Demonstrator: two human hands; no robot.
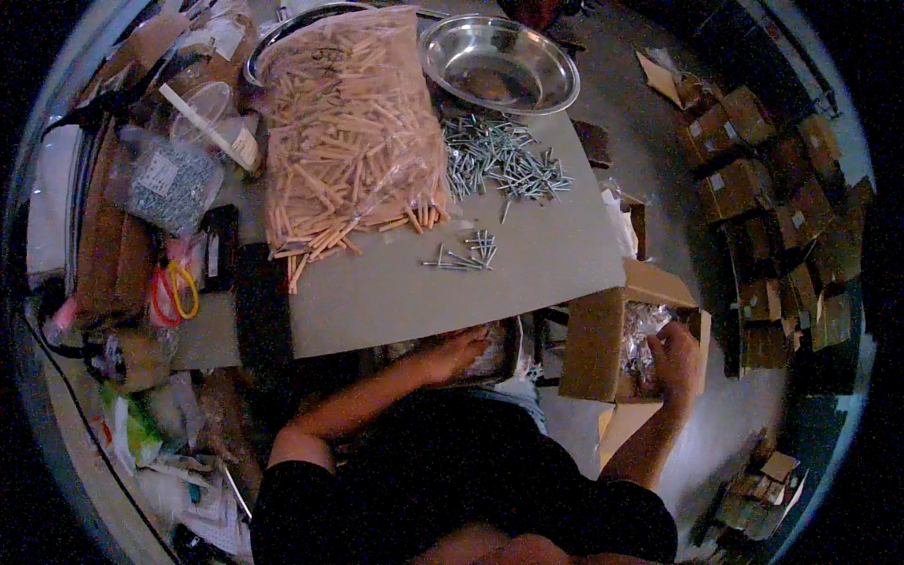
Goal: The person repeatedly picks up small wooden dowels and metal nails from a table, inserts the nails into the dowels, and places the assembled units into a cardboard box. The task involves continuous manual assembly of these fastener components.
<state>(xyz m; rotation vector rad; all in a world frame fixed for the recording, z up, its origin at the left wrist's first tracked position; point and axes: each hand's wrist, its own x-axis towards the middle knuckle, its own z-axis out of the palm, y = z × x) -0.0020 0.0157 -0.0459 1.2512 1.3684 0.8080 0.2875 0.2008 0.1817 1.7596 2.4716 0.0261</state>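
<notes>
My left hand (456, 356) reaches below the table's front edge, fingers stretched out over a dark open container (507, 350). What lies inside this container is too dim to make out. At the right, my right hand (676, 360) is at the mouth of an open cardboard box (595, 347). Its fingers bend around a clear plastic packet (644, 330) among others in the box; their contents are unclear. On the table (527, 278), a large clear bag of wooden dowels (348, 132) lies beside a heap of screws (504, 160). A smaller group of screws (466, 254) lies nearer me.
A shiny metal bowl (499, 66) stands at the back of the table. To the left are a bag of small metal parts (172, 184), red and yellow scissors handles (179, 292) and a roll-like clear plastic ring (202, 111). Several cardboard boxes (739, 188) stack along the right.
</notes>
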